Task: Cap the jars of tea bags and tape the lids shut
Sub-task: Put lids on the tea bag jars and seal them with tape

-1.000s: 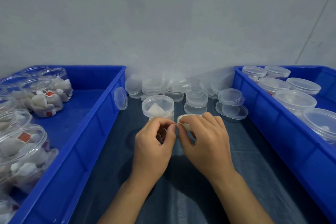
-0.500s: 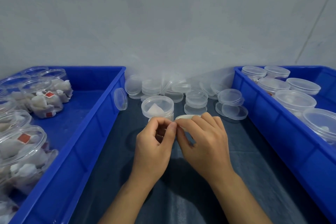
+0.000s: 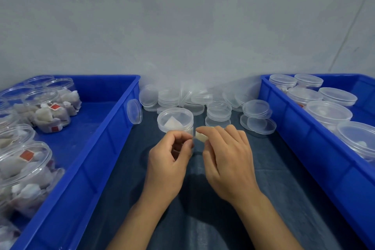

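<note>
A: What is changed from a moment ago?

B: The hands, pressed together then, are now drawn slightly apart. A roll of tape (image 3: 201, 135) is pinched in the right hand (image 3: 227, 160), and what seems to be its free end is nipped between thumb and forefinger of the left hand (image 3: 169, 160). The strip itself is too thin to be made out.

A: And for the task?

B: A length of tape is probably being pulled off for the capped jar (image 3: 175, 120), which stands on the dark cloth (image 3: 274, 189) just beyond the fingers, one tea bag seen through its lid. Sealing is judged not yet begun.

A: What else is around, largest first?

B: A left bin (image 3: 85, 168) is filled with open jars of tea bags. A right bin (image 3: 304, 138) is stocked with capped jars. Between them, at the wall, spare lids (image 3: 218, 110) are stacked and scattered, and one lid (image 3: 134, 111) is propped against the left bin.

A: Is anything in the way?

B: Little is. The jar is partly hidden by the left hand, and the lid stacks are close behind it, so they could be knocked when it is turned.
</note>
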